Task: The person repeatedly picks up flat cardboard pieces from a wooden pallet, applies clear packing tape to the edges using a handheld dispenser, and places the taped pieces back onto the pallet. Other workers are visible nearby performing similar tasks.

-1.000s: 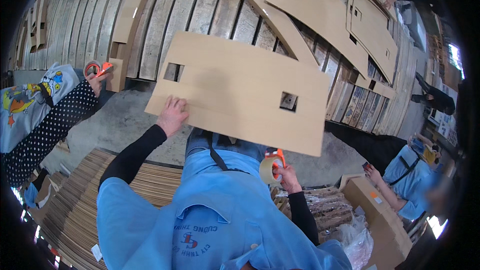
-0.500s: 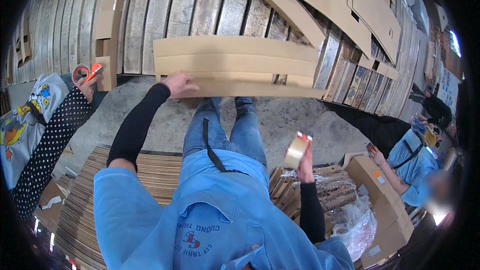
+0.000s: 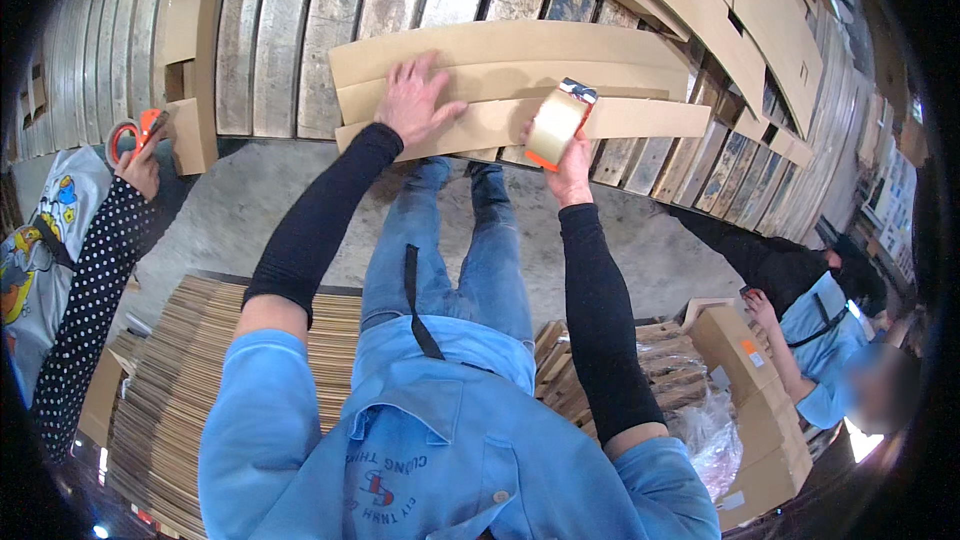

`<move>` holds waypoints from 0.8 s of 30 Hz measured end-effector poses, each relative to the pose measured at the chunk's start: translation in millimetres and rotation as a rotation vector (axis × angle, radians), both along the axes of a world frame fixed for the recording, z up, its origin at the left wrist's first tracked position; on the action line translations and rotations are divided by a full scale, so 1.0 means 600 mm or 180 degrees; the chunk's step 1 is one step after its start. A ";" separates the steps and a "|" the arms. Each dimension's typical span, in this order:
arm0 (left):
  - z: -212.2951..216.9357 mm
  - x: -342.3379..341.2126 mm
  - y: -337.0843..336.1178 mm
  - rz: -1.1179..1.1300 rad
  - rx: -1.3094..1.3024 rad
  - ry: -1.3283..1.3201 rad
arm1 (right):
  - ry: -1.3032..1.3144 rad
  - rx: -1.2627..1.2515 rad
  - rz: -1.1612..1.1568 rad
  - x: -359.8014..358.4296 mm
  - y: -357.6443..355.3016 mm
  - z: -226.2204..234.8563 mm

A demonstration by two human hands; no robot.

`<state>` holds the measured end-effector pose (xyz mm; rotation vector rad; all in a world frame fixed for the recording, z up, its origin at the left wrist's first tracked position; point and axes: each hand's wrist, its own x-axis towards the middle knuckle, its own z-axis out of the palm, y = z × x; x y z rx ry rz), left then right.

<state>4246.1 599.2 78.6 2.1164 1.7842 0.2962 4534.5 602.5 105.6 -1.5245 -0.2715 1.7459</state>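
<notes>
The head view shows the folded cardboard sheet (image 3: pixel 520 80), which a second ago was spread open and flat, now doubled into a long narrow band lying across the leaning boards above the concrete floor (image 3: pixel 250 210). The left hand (image 3: pixel 415 100) has come down flat on its middle, fingers spread, pressing rather than gripping. The right hand (image 3: pixel 572 165) has risen to the band's lower edge, its grip closed around the tape dispenser (image 3: pixel 558 125), so the fold looks ready for sealing.
</notes>
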 end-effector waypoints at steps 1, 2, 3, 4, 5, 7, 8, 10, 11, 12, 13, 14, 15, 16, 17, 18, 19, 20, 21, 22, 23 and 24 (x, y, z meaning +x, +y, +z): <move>-0.003 -0.004 0.020 0.0108 0.0230 0.0128 | 0.0838 -0.0164 -0.0118 -0.002 0.011 0.019; -0.010 0.001 0.044 0.0157 0.0475 0.0225 | 0.1069 -0.0007 -0.0066 0.011 0.005 0.006; -0.018 0.015 0.070 0.0103 0.0375 0.0167 | 0.1299 0.0150 -0.0016 0.022 -0.001 -0.007; -0.030 0.025 0.098 0.0087 0.0274 0.0157 | 0.1174 0.0181 -0.0070 0.016 0.001 -0.004; -0.036 0.031 0.117 0.0072 0.0161 0.0156 | 0.1058 0.0202 -0.0125 0.005 -0.002 0.006; 0.008 0.045 0.172 -0.0033 -0.0716 0.0297 | 0.1046 0.0307 -0.0245 0.002 -0.005 0.005; 0.029 0.045 0.195 -0.0095 -0.1150 0.0361 | 0.1166 0.0386 -0.0281 0.006 -0.003 -0.001; 0.047 0.029 0.236 -0.0450 -0.1659 -0.0049 | 0.1390 0.0549 -0.0355 0.002 0.003 -0.003; 0.071 0.043 0.245 -0.0838 -0.2138 -0.0232 | 0.1362 0.0663 -0.0510 -0.002 0.006 -0.003; 0.083 0.070 0.226 -0.1059 -0.2090 -0.0265 | 0.1336 0.0777 -0.0668 -0.008 0.008 -0.004; 0.101 0.091 0.198 -0.1256 -0.2050 -0.0277 | 0.1337 0.0882 -0.0817 -0.016 0.012 -0.005; 0.124 0.104 0.180 -0.1267 -0.2043 -0.0405 | 0.1339 0.0838 -0.0962 -0.018 0.013 0.000; 0.139 0.100 0.162 -0.1127 -0.1897 -0.0188 | 0.1353 0.0790 -0.1103 -0.024 0.014 0.006; 0.151 0.103 0.142 -0.1029 -0.1632 -0.0113 | 0.1372 0.0753 -0.1240 -0.029 0.013 0.008; 0.153 0.113 0.123 -0.0941 -0.1351 -0.0057 | 0.1298 0.0704 -0.1372 -0.029 0.011 0.005; 0.141 0.127 0.099 -0.0985 -0.1379 0.0056 | 0.1227 0.0652 -0.1500 -0.030 0.008 0.002; 0.122 0.139 0.069 -0.0985 -0.1421 0.0179 | 0.1178 0.0575 -0.1592 -0.033 0.004 0.002; 0.113 0.150 0.056 -0.0887 -0.0767 0.0284 | 0.1184 0.0660 -0.1588 -0.029 0.005 0.002; 0.101 0.156 0.047 -0.0844 -0.0814 0.0248 | 0.1244 0.0688 -0.1605 -0.022 0.003 0.005; 0.102 0.160 0.041 -0.0810 -0.0875 0.0208 | 0.1297 0.0706 -0.1634 -0.019 -0.004 0.009; 0.103 0.164 0.036 -0.0777 -0.0936 0.0168 | 0.1347 0.0724 -0.1663 -0.013 -0.011 0.011; 0.098 0.166 0.036 -0.0731 -0.0821 0.0153 | 0.1466 0.0843 -0.1669 0.002 -0.014 0.003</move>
